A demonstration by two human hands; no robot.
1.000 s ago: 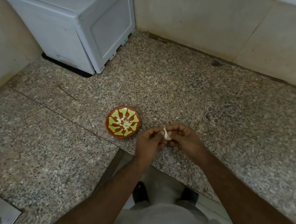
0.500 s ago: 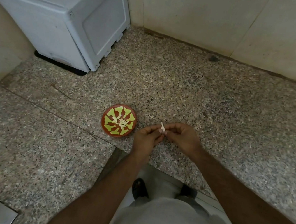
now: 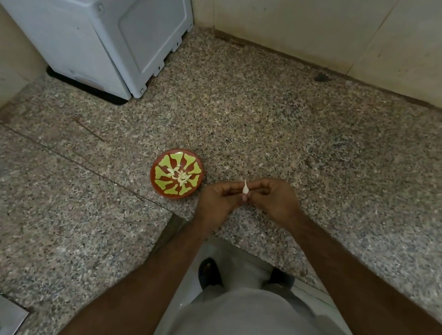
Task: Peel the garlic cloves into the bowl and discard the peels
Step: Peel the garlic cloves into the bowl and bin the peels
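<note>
Since the earlier frame, the garlic clove [image 3: 245,188] is standing more upright between both hands. The left hand [image 3: 217,199] and right hand [image 3: 272,199] are pinching it with curled fingertips, just right of the bowl [image 3: 177,173]. A slipping peel is risking a drop onto the counter [image 3: 276,124].

Red bowl [image 3: 177,173], yellow-green petal pattern
</note>
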